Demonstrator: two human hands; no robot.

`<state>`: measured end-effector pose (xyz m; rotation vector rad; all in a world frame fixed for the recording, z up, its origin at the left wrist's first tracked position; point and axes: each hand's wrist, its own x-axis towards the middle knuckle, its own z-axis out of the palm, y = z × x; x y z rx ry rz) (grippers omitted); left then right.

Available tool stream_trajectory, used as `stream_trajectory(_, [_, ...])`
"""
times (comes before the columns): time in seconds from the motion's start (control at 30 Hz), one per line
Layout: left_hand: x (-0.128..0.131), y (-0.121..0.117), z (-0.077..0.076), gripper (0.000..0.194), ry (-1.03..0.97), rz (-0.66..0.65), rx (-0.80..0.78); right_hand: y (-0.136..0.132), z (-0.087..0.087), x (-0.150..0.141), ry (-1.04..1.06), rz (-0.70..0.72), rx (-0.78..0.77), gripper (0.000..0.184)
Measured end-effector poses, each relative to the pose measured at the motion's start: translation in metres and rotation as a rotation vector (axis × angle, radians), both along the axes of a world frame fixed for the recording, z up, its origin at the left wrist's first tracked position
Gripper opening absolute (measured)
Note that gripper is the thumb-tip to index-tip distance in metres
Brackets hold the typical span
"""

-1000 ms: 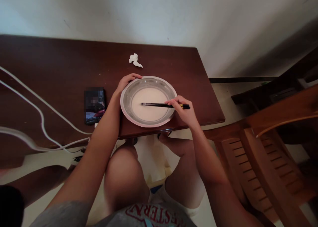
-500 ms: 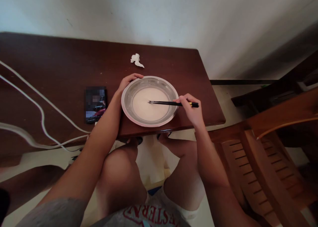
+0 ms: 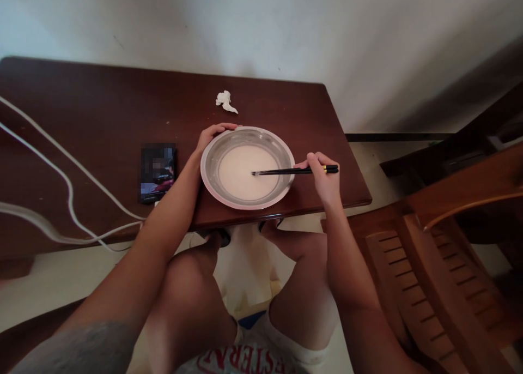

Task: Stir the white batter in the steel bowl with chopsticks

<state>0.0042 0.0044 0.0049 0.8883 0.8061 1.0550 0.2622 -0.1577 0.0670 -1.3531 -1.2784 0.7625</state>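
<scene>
A wide metal bowl [image 3: 211,158] sits at the table's front edge with a milky white liquid [image 3: 239,172] in it. My left hand [image 3: 210,137] is curled round the bowl's far left rim, fingers along the outside. Held in my right hand [image 3: 326,179], just off the bowl's right rim, is a pair of black chopsticks [image 3: 286,171] with gold bands near the top. They slant over the rim, and their wet, whitened tips reach the liquid near the middle of the bowl.
Beyond the bowl lies a crumpled white tissue [image 3: 226,101] on the dark wooden table [image 3: 102,101]. A phone [image 3: 158,172] with a lit screen stands left of my forearm. White cables [image 3: 67,178] cross the table's left side. A wooden chair [image 3: 412,265] is at the right.
My right hand has moved right with the chopsticks, whose tips have shifted right and slightly nearer to me in the liquid. My left hand stays at the bowl's rim.
</scene>
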Motion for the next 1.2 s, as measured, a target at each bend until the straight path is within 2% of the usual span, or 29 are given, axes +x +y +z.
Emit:
stream_trajectory(0.17, [-0.001, 0.001, 0.001, 0.028, 0.046, 0.006, 0.024, -0.002, -0.002, -0.007, -0.004, 0.225, -0.070, 0.028])
stream_trajectory(0.23, [-0.002, 0.001, 0.001, 0.027, 0.084, 0.006, 0.033, -0.001, -0.003, -0.006, -0.070, 0.217, -0.045, 0.025])
stream_trajectory(0.33, [-0.002, 0.002, 0.003, 0.024, 0.152, 0.012, 0.050, -0.001, 0.000, 0.000, -0.038, 0.054, -0.004, 0.030])
stream_trajectory(0.4, [-0.002, 0.002, 0.004, 0.021, 0.187, 0.023, 0.055, -0.002, 0.003, 0.001, -0.010, 0.011, -0.010, 0.034])
stream_trajectory(0.47, [-0.002, 0.002, 0.005, 0.021, 0.187, 0.023, 0.050, -0.002, 0.006, -0.002, 0.010, 0.075, -0.038, 0.035])
stream_trajectory(0.53, [-0.001, 0.001, 0.006, 0.022, 0.171, 0.013, 0.039, -0.001, 0.006, -0.008, 0.003, 0.203, -0.079, 0.030])
stream_trajectory(0.6, [-0.001, 0.001, 0.007, 0.023, 0.183, 0.016, 0.042, 0.001, 0.007, -0.011, -0.058, 0.244, -0.068, 0.025])
stream_trajectory(0.7, [-0.001, 0.000, 0.007, 0.023, 0.228, 0.036, 0.059, 0.004, 0.009, -0.006, -0.107, 0.106, -0.014, 0.028])
stream_trajectory(0.8, [-0.002, -0.001, 0.007, 0.026, 0.220, 0.033, 0.050, 0.003, 0.011, 0.001, -0.057, -0.021, 0.003, 0.037])
stream_trajectory(0.87, [-0.002, -0.002, 0.007, 0.027, 0.204, 0.026, 0.042, 0.001, 0.011, -0.001, -0.025, 0.022, -0.016, 0.037])
stream_trajectory(0.97, [-0.001, -0.004, 0.007, 0.027, 0.208, 0.025, 0.026, 0.000, 0.008, -0.007, -0.013, 0.187, -0.053, 0.029])
stream_trajectory(1.03, [-0.001, -0.004, 0.007, 0.027, 0.214, 0.032, 0.013, 0.000, 0.006, -0.008, -0.060, 0.232, -0.039, 0.025])
stream_trajectory(1.2, [-0.002, -0.003, 0.006, 0.026, 0.182, 0.035, 0.007, 0.000, 0.009, 0.004, -0.043, 0.010, 0.009, 0.035])
